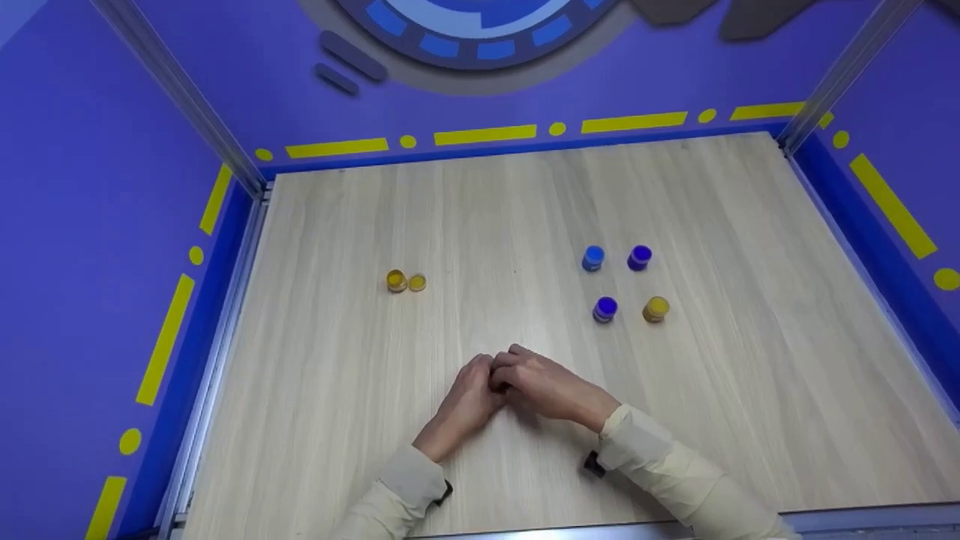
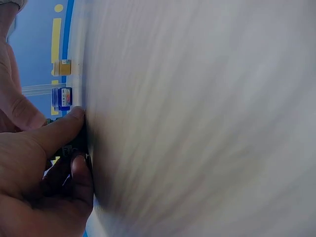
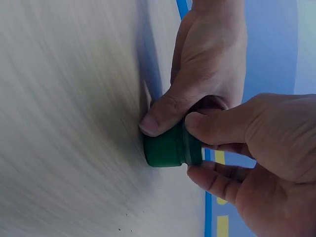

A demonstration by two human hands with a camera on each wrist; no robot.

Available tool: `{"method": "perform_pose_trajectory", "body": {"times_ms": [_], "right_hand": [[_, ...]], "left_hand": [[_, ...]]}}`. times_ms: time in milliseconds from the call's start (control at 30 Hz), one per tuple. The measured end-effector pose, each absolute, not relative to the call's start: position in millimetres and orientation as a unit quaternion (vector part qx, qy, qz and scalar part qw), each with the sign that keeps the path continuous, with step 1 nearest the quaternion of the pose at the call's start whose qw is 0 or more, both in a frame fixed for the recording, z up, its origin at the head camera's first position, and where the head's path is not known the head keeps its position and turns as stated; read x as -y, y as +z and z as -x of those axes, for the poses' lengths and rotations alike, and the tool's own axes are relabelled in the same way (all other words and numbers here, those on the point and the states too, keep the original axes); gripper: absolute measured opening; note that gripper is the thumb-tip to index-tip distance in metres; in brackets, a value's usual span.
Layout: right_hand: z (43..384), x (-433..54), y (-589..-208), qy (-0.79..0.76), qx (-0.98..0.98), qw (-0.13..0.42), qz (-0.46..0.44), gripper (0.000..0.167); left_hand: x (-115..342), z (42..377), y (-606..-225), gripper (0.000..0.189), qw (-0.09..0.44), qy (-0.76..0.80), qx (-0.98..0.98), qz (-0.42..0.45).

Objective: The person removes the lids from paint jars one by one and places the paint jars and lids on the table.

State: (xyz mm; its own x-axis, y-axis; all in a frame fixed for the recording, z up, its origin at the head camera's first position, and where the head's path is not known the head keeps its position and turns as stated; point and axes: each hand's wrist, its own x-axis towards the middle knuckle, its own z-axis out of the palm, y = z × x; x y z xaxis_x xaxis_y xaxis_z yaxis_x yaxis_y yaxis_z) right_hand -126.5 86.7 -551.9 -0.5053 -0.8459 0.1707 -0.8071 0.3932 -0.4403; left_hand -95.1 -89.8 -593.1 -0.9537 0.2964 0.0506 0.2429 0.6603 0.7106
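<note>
Near the front of the table, a small green paint jar [image 3: 164, 149] stands on the wood between my hands. My left hand [image 1: 466, 401] grips the jar's body, its thumb against the side in the right wrist view. With thumb and fingers my right hand [image 1: 551, 388] pinches the green lid [image 3: 193, 149] at the top. The lid sits on the jar. From the head view the jar is almost wholly hidden by the hands; only a dark bit shows in the left wrist view.
On the left stands an uncapped yellow paint jar [image 1: 395, 281], its lid [image 1: 418, 282] beside it. To the right are a light blue jar [image 1: 593, 258], two dark blue jars [image 1: 640, 257] [image 1: 605, 309] and a capped yellow jar [image 1: 656, 308]. Blue walls [image 1: 510, 112] border the table.
</note>
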Motion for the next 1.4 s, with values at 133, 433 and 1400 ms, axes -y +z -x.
{"method": "perform_pose_trajectory", "body": {"times_ms": [133, 433, 1400], "right_hand": [[127.7, -86.7, -552.2, -0.226, -0.828, 0.026, 0.512, 0.012], [125.0, -90.7, -555.0, -0.31, -0.866, -0.007, 0.392, 0.013], [115.4, -80.9, -566.6, -0.311, -0.868, -0.005, 0.387, 0.007]], "left_hand": [[90.6, 95.2, -594.3, 0.024, 0.032, 0.39, -0.909, -0.144], [90.5, 94.6, -598.6, 0.028, 0.031, 0.404, -0.903, -0.143], [87.1, 94.4, -596.2, 0.024, 0.023, 0.391, -0.91, -0.139]]}}
